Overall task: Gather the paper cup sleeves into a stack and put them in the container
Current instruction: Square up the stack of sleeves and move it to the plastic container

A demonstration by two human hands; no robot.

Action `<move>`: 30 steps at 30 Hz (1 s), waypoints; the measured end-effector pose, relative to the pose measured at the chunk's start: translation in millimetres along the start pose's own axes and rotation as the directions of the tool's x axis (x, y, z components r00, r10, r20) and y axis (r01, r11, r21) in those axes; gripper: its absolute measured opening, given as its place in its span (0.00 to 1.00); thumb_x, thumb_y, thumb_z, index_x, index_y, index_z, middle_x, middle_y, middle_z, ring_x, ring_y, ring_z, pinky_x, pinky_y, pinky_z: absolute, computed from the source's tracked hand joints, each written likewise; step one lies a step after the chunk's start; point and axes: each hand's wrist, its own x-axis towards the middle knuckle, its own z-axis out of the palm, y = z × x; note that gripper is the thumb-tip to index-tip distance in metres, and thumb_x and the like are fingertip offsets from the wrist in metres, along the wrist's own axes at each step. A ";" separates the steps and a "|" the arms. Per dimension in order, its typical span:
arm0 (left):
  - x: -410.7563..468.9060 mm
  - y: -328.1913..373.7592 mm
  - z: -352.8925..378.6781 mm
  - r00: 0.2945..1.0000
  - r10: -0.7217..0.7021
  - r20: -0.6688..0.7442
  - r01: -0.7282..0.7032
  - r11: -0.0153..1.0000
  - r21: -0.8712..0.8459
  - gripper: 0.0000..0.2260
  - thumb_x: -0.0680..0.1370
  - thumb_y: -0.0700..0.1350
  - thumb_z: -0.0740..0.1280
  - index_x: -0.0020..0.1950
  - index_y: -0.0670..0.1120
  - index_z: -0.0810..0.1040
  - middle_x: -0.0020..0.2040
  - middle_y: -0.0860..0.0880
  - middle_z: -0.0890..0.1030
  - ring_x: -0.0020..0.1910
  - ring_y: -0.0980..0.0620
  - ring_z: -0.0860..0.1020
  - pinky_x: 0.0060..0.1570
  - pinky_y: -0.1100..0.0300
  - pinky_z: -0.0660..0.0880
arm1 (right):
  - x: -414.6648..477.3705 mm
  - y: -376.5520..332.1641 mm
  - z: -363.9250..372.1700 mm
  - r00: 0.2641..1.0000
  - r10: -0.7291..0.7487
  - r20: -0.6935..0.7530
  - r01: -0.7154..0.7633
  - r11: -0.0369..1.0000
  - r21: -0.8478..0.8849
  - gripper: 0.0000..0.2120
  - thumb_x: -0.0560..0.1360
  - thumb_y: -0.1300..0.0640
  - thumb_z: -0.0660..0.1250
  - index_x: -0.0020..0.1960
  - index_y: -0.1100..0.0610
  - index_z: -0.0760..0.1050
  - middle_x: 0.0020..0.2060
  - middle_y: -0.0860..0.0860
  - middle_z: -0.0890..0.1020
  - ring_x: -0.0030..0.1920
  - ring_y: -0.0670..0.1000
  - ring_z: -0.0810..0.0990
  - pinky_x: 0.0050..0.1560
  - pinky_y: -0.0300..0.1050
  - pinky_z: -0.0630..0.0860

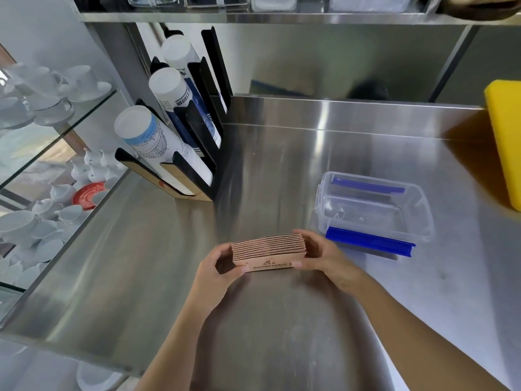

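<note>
A stack of brown paper cup sleeves (267,249) stands on edge on the steel counter, squared up between both hands. My left hand (218,273) grips its left end, thumb on the front face. My right hand (324,256) grips its right end. The container (420,210), a clear plastic box with blue clip handles, sits open to the right of the stack, a short way beyond my right hand. Nothing is visible inside it.
A black cup dispenser rack (194,153) with stacked paper cups stands at the back left. A yellow sponge-like block (506,142) sits at the far right. Glass shelves with white cups and saucers (42,210) lie left of the counter (282,320). A steel shelf (253,16) runs overhead.
</note>
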 end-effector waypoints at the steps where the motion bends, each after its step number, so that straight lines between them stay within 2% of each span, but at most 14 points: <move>1: 0.7 -1.3 -0.7 1.000 -0.001 -0.001 0.001 1.000 -0.003 0.19 0.66 0.42 0.75 0.51 0.59 0.75 0.54 0.52 0.82 0.55 0.53 0.79 0.60 0.55 0.73 | -0.8 -2.4 -2.5 1.000 0.000 0.019 0.001 1.000 -0.021 0.29 0.67 0.70 0.72 0.63 0.52 0.70 0.56 0.48 0.80 0.57 0.45 0.79 0.55 0.36 0.77; 4: 2.2 -2.4 -2.0 1.000 -0.008 0.006 0.008 1.000 0.003 0.20 0.67 0.39 0.74 0.51 0.60 0.75 0.54 0.52 0.82 0.55 0.52 0.79 0.60 0.56 0.73 | -1.4 -5.6 -1.5 0.999 -0.022 -0.045 0.018 0.995 -0.094 0.24 0.67 0.71 0.71 0.60 0.55 0.73 0.49 0.44 0.81 0.50 0.40 0.80 0.44 0.28 0.77; 6: 3.3 -1.7 -3.3 1.000 -0.014 0.009 0.014 1.000 0.002 0.21 0.66 0.37 0.74 0.50 0.60 0.76 0.51 0.55 0.83 0.54 0.53 0.80 0.58 0.58 0.73 | -1.7 -4.3 2.1 0.994 -0.033 -0.104 0.025 0.997 -0.075 0.21 0.67 0.72 0.71 0.57 0.56 0.75 0.46 0.44 0.82 0.45 0.38 0.81 0.43 0.28 0.77; 9: 3.8 -0.6 -6.1 0.999 -0.037 0.018 0.037 0.999 -0.009 0.22 0.65 0.34 0.74 0.48 0.60 0.78 0.43 0.63 0.84 0.48 0.60 0.81 0.53 0.65 0.73 | -2.3 -0.8 4.6 0.987 -0.036 -0.157 0.030 0.999 -0.040 0.19 0.67 0.73 0.71 0.50 0.53 0.76 0.45 0.45 0.83 0.46 0.41 0.81 0.42 0.29 0.78; 11: 4.2 0.2 -7.2 0.999 -0.051 0.013 0.051 0.998 -0.028 0.21 0.65 0.33 0.73 0.48 0.58 0.79 0.42 0.65 0.84 0.46 0.62 0.81 0.51 0.68 0.73 | -3.4 -1.0 6.0 0.983 -0.031 -0.182 0.030 1.000 -0.010 0.18 0.67 0.72 0.70 0.49 0.53 0.75 0.45 0.47 0.83 0.44 0.41 0.82 0.41 0.30 0.79; 14: 3.0 4.0 -6.2 0.998 -0.069 -0.015 0.066 0.984 -0.165 0.19 0.66 0.31 0.72 0.50 0.52 0.80 0.40 0.60 0.86 0.42 0.62 0.81 0.46 0.71 0.74 | -6.4 -3.9 8.4 0.968 -0.042 -0.246 0.065 0.994 0.083 0.15 0.68 0.74 0.69 0.50 0.59 0.74 0.43 0.51 0.83 0.40 0.41 0.84 0.40 0.31 0.79; 16: 3.3 8.9 -4.6 0.994 -0.093 -0.049 0.071 0.940 -0.334 0.17 0.67 0.30 0.71 0.51 0.46 0.79 0.40 0.53 0.86 0.41 0.57 0.82 0.44 0.68 0.77 | -10.8 -8.2 10.2 0.954 -0.053 -0.295 0.096 0.986 0.133 0.15 0.68 0.74 0.69 0.50 0.61 0.73 0.42 0.53 0.84 0.41 0.46 0.84 0.41 0.33 0.80; 18: 6.5 20.1 0.3 0.992 -0.086 -0.089 0.042 0.910 -0.412 0.14 0.66 0.30 0.72 0.47 0.43 0.79 0.38 0.51 0.86 0.40 0.54 0.83 0.42 0.65 0.79 | -16.6 -16.0 8.5 0.932 -0.069 -0.355 0.129 0.980 0.148 0.14 0.68 0.73 0.70 0.47 0.59 0.73 0.40 0.52 0.85 0.42 0.51 0.84 0.45 0.38 0.80; 20: 13.2 36.2 8.9 0.993 -0.057 -0.099 0.011 0.911 -0.412 0.10 0.67 0.31 0.71 0.42 0.43 0.77 0.35 0.51 0.86 0.37 0.55 0.82 0.40 0.66 0.79 | -23.6 -26.7 1.2 0.905 -0.091 -0.415 0.173 0.971 0.164 0.13 0.68 0.72 0.70 0.45 0.56 0.74 0.38 0.50 0.86 0.41 0.51 0.84 0.48 0.44 0.81; 22: 19.0 56.9 20.6 0.997 -0.006 -0.081 -0.026 0.920 -0.391 0.09 0.68 0.31 0.70 0.40 0.44 0.77 0.34 0.52 0.85 0.35 0.56 0.81 0.38 0.68 0.77 | -33.0 -37.9 -10.6 0.869 -0.101 -0.485 0.217 0.958 0.188 0.13 0.68 0.71 0.70 0.45 0.56 0.74 0.37 0.49 0.86 0.40 0.51 0.85 0.46 0.47 0.81; 25: 26.8 83.3 39.5 0.997 0.051 -0.057 -0.068 0.937 -0.343 0.07 0.69 0.35 0.71 0.41 0.46 0.77 0.33 0.55 0.85 0.35 0.59 0.81 0.38 0.71 0.75 | -44.1 -54.0 -29.7 0.823 -0.115 -0.557 0.258 0.948 0.185 0.11 0.69 0.69 0.70 0.46 0.57 0.74 0.34 0.48 0.87 0.37 0.47 0.85 0.42 0.41 0.82; 28: 37.6 110.8 64.6 0.995 0.092 -0.043 -0.100 0.955 -0.280 0.05 0.70 0.38 0.71 0.40 0.46 0.77 0.29 0.57 0.83 0.30 0.64 0.78 0.32 0.74 0.71 | -54.6 -67.7 -49.3 0.756 -0.081 -0.650 0.254 0.951 0.177 0.11 0.70 0.65 0.71 0.50 0.58 0.74 0.41 0.54 0.85 0.42 0.52 0.84 0.48 0.46 0.80; 30: 47.4 126.9 81.7 0.996 0.091 -0.021 -0.093 0.969 -0.231 0.04 0.71 0.40 0.70 0.40 0.45 0.76 0.29 0.54 0.82 0.23 0.63 0.74 0.27 0.70 0.69 | -57.0 -72.8 -64.9 0.711 -0.037 -0.702 0.226 0.958 0.178 0.09 0.70 0.62 0.72 0.48 0.57 0.74 0.45 0.56 0.84 0.44 0.53 0.82 0.50 0.49 0.79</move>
